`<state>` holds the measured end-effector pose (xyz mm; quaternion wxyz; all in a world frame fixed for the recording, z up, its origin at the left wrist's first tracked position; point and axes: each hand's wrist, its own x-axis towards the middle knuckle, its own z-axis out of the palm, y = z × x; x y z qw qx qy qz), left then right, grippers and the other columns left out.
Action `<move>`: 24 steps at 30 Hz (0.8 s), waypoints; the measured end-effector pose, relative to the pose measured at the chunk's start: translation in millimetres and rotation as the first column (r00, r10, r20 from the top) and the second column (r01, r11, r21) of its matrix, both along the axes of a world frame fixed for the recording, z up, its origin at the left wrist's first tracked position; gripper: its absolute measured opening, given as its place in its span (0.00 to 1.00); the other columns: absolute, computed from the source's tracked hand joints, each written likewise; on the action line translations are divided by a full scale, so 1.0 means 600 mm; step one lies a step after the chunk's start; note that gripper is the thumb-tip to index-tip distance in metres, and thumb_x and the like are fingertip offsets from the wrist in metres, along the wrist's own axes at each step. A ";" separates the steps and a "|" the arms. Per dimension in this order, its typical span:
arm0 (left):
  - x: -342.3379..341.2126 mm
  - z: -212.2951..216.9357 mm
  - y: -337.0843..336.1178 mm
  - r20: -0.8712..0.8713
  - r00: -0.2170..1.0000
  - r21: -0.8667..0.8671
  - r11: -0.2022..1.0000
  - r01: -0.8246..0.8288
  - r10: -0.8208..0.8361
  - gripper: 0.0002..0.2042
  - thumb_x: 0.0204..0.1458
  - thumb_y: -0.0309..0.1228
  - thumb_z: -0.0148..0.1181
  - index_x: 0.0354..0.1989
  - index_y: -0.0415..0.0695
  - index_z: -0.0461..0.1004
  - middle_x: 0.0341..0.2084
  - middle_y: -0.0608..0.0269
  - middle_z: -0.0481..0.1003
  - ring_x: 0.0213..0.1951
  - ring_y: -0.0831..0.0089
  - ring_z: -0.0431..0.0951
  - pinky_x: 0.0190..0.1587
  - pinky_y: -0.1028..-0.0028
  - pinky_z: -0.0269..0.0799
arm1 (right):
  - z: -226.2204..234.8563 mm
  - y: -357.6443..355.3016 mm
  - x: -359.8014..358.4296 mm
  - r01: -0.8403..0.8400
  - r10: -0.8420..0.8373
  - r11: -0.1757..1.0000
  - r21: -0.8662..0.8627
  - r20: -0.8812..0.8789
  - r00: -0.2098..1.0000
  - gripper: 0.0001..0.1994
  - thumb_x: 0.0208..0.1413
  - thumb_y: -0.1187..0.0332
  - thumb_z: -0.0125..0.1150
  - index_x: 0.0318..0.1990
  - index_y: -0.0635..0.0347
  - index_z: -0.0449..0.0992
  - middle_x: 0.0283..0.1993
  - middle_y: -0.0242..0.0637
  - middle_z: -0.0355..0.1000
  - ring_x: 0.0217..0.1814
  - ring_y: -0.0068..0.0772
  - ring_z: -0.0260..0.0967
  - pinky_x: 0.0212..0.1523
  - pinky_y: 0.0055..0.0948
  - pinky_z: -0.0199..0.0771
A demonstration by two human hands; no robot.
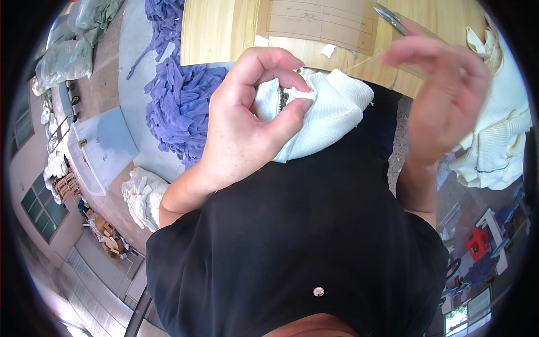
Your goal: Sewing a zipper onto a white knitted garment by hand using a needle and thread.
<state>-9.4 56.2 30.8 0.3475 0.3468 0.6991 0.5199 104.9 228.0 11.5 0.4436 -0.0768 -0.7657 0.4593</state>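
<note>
White knit piece [334,121], one, partly hidden, pinched by left hand [241,126]; right hand [446,95] blurred, grip cannot be told.

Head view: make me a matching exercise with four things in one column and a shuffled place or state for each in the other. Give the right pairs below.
Things
1. Left hand
2. Right hand
3. Scissors
4. Purple cloth

Places and states
A. Heaped at the person's left
B. Pinching the white knit
C. Lying on the wooden table
D. Blurred, apart from the white knit

Right pairs
1-B, 2-D, 3-C, 4-A
</note>
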 end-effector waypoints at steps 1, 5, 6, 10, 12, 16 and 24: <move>-0.001 -0.003 -0.001 -0.004 1.000 -0.001 1.000 -0.008 0.008 0.21 0.39 0.16 0.60 0.45 0.37 0.63 0.33 0.64 0.72 0.36 0.80 0.69 0.43 0.81 0.63 | -0.018 -0.013 0.009 -0.164 0.174 0.954 -0.250 0.018 0.985 0.07 0.62 0.73 0.35 0.44 0.62 0.59 0.24 0.39 0.68 0.22 0.24 0.64 0.40 0.33 0.71; -0.007 0.002 0.001 0.052 0.998 0.090 0.995 -0.042 0.038 0.26 0.44 0.16 0.56 0.53 0.38 0.56 0.43 0.58 0.66 0.39 0.79 0.69 0.42 0.81 0.65 | -0.015 -0.058 0.000 -0.364 0.603 0.735 -0.571 0.306 0.737 0.08 0.53 0.73 0.54 0.39 0.61 0.65 0.17 0.25 0.53 0.18 0.15 0.49 0.22 0.19 0.52; -0.011 0.005 0.000 0.144 0.988 0.087 0.994 -0.063 0.050 0.28 0.45 0.17 0.55 0.56 0.38 0.54 0.46 0.56 0.64 0.39 0.79 0.69 0.43 0.81 0.65 | -0.023 -0.061 -0.003 -0.369 0.633 0.702 -0.610 0.296 0.716 0.08 0.50 0.73 0.58 0.36 0.62 0.67 0.16 0.24 0.54 0.18 0.15 0.49 0.20 0.20 0.50; -0.030 0.006 -0.017 0.363 0.932 -0.025 0.999 0.033 -0.022 0.26 0.47 0.26 0.61 0.54 0.36 0.60 0.41 0.58 0.69 0.42 0.75 0.69 0.46 0.79 0.63 | -0.017 -0.061 0.000 -0.370 0.581 0.748 -0.551 0.274 0.767 0.06 0.49 0.73 0.59 0.32 0.61 0.68 0.16 0.25 0.54 0.18 0.13 0.49 0.19 0.18 0.49; -0.066 -0.016 -0.027 0.339 0.882 -0.130 0.912 0.389 -0.328 0.17 0.47 0.29 0.62 0.45 0.37 0.70 0.37 0.63 0.72 0.44 0.76 0.68 0.46 0.79 0.63 | -0.016 -0.062 0.002 -0.329 0.512 0.809 -0.487 0.309 0.802 0.05 0.48 0.74 0.59 0.31 0.60 0.69 0.15 0.26 0.55 0.17 0.13 0.50 0.18 0.17 0.49; -0.028 0.000 -0.038 0.547 0.835 -0.036 0.996 0.087 -0.053 0.11 0.48 0.25 0.60 0.40 0.36 0.73 0.33 0.67 0.74 0.35 0.82 0.70 0.39 0.81 0.66 | -0.017 -0.067 0.011 -0.337 0.502 0.830 -0.444 0.332 0.799 0.05 0.48 0.74 0.59 0.31 0.59 0.69 0.16 0.27 0.57 0.17 0.13 0.51 0.18 0.17 0.50; -0.006 -0.019 -0.027 0.281 0.959 0.046 0.999 0.024 -0.036 0.08 0.47 0.21 0.59 0.36 0.36 0.73 0.28 0.68 0.73 0.32 0.84 0.69 0.35 0.83 0.64 | -0.018 -0.062 -0.007 -0.278 0.263 0.959 0.057 0.192 0.946 0.09 0.43 0.81 0.62 0.32 0.61 0.72 0.19 0.27 0.61 0.16 0.14 0.53 0.17 0.16 0.50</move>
